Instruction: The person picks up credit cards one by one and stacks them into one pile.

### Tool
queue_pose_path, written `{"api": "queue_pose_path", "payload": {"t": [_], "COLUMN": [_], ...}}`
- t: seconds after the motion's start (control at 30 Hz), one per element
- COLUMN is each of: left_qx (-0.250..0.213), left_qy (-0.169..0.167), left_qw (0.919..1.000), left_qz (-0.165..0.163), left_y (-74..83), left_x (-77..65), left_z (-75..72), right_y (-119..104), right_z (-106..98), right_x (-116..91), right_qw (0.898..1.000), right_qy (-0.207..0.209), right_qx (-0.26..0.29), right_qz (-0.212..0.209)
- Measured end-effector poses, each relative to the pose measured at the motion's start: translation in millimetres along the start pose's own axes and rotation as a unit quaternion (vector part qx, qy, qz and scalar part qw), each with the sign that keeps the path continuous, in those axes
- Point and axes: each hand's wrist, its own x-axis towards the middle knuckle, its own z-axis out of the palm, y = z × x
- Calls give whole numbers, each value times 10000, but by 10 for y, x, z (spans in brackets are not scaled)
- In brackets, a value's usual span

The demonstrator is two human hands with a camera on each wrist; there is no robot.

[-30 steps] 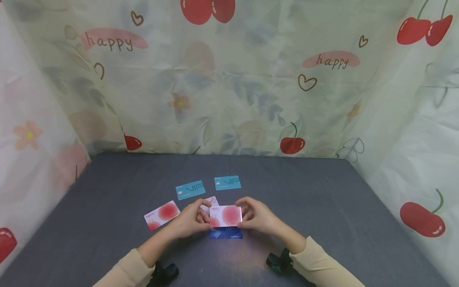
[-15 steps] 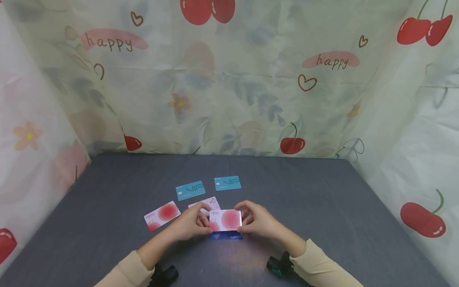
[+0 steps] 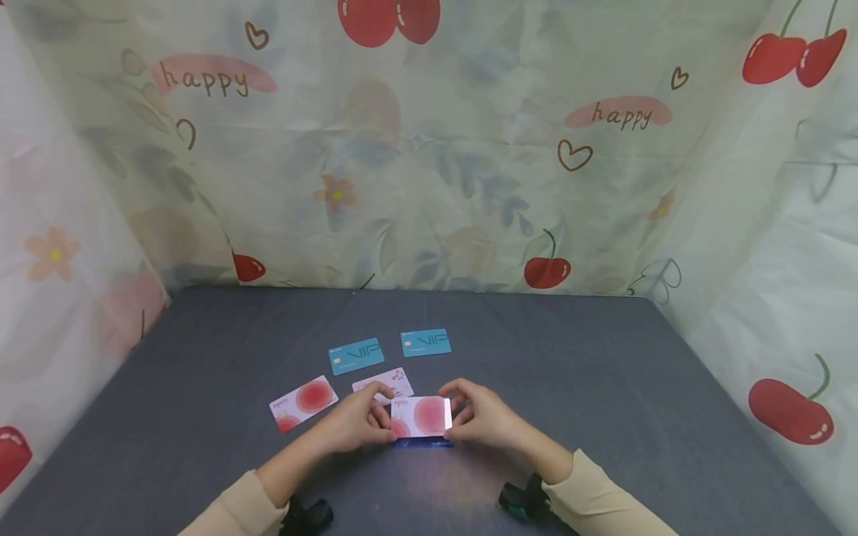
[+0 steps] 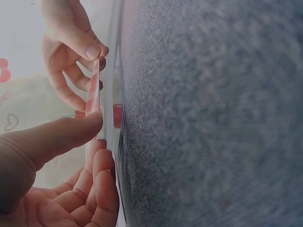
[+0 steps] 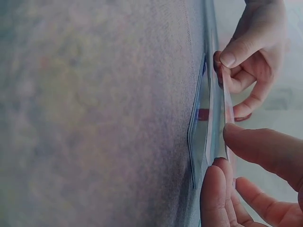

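A pink card (image 3: 421, 417) with red circles is held between my two hands. My left hand (image 3: 355, 423) pinches its left end, and my right hand (image 3: 488, 418) pinches the right end. Just below, mostly covered in the head view, lies a dark blue card (image 3: 422, 443). From the right wrist the blue card looks like a thin stack of edges (image 5: 191, 137) lying on the table, with a gap up to the pink card (image 5: 228, 99). The left wrist view shows the pink card (image 4: 93, 90) edge-on between thumb and fingers.
Another pink card (image 3: 304, 402) lies to the left, and a pale pink patterned card (image 3: 395, 380) sits behind my left fingers. Two light blue VIP cards (image 3: 356, 356) lie farther back on the dark grey table (image 3: 570, 357). A printed curtain (image 3: 456, 186) hangs behind.
Both hands have brought the pink card slightly toward me, so it covers more of the dark blue card. More of the pale pink patterned card shows now. Other cards have stayed put.
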Motion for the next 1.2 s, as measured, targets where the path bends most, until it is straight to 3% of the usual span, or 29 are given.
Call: {"api": "queue_pose_path", "payload": {"t": [1.2], "left_qx": [86], "left_qy": [-168], "left_qw": [9998], "left_qz": [-22], "left_y": [35], "left_x": [-35], "left_z": [31], "right_y": [13], "right_z": [30], "right_x": [-21], "right_qw": [9996], "right_qy": [-189], "right_qx": [-61], "right_qz": [180]}}
